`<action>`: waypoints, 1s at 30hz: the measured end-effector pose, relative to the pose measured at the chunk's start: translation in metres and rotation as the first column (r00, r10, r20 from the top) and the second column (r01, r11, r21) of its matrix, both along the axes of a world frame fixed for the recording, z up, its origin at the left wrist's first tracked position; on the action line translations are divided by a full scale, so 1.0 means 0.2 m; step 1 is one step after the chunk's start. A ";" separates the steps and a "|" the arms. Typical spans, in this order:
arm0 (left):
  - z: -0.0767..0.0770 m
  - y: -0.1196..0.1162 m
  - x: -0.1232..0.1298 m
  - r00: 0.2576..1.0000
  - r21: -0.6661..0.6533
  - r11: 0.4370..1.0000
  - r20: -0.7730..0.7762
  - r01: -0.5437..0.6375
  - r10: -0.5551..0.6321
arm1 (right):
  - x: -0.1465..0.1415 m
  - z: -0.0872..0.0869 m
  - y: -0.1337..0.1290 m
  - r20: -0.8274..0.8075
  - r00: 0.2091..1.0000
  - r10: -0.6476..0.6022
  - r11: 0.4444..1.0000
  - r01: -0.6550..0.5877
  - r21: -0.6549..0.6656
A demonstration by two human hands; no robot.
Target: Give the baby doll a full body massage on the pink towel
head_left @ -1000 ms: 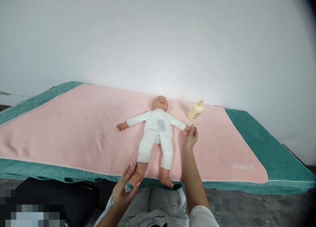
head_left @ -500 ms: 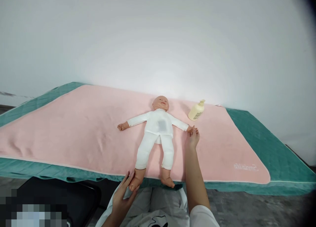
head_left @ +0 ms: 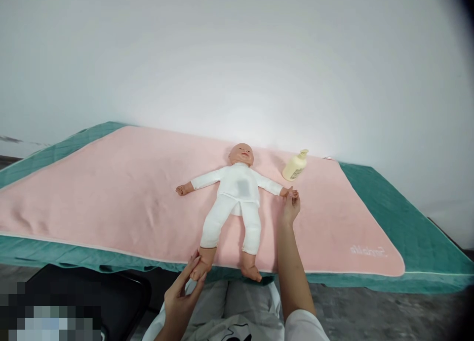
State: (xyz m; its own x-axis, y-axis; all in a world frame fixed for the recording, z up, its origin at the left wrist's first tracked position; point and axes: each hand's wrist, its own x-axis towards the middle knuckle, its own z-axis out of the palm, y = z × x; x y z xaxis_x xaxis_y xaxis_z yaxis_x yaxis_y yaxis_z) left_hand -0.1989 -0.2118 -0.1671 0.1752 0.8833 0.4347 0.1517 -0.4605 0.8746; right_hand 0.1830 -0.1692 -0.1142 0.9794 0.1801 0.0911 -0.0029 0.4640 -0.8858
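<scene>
A baby doll (head_left: pixel 240 183) in a white top and white trousers lies on its back on a pink mat (head_left: pixel 122 192), its arms spread and its feet toward me. My left hand (head_left: pixel 181 291) is closed round the doll's bare foot on the left, thumb on one side and fingers on the other. My right hand (head_left: pixel 291 206) pinches the doll's hand on the right between thumb and fingers. Just beyond my right hand, a pale yellow pump bottle (head_left: pixel 295 166) is on the mat.
Under the mat is a green padded bed cover (head_left: pixel 400 207), its far side against a white wall (head_left: pixel 237 59). A black chair or seat (head_left: pixel 89 301) is below the bed's near edge at the left.
My left hand has taken hold of the doll's foot and lifted it slightly; that leg has shifted a little left. My right hand stays at the doll's hand.
</scene>
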 end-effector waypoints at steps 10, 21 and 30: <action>0.19 0.04 0.10 0.994 -0.060 0.998 0.110 0.028 -0.022 | -0.20 0.09 -0.01 0.507 0.861 0.049 0.983 0.048 -0.176; 0.44 0.27 0.26 0.987 0.156 0.975 -0.060 0.156 -0.148 | -0.22 0.07 0.01 0.966 0.167 0.196 0.975 0.070 -0.210; 0.55 0.38 0.36 0.979 0.173 0.973 -0.162 0.155 -0.128 | -0.25 0.08 0.02 0.878 0.191 0.439 0.898 -0.110 -0.425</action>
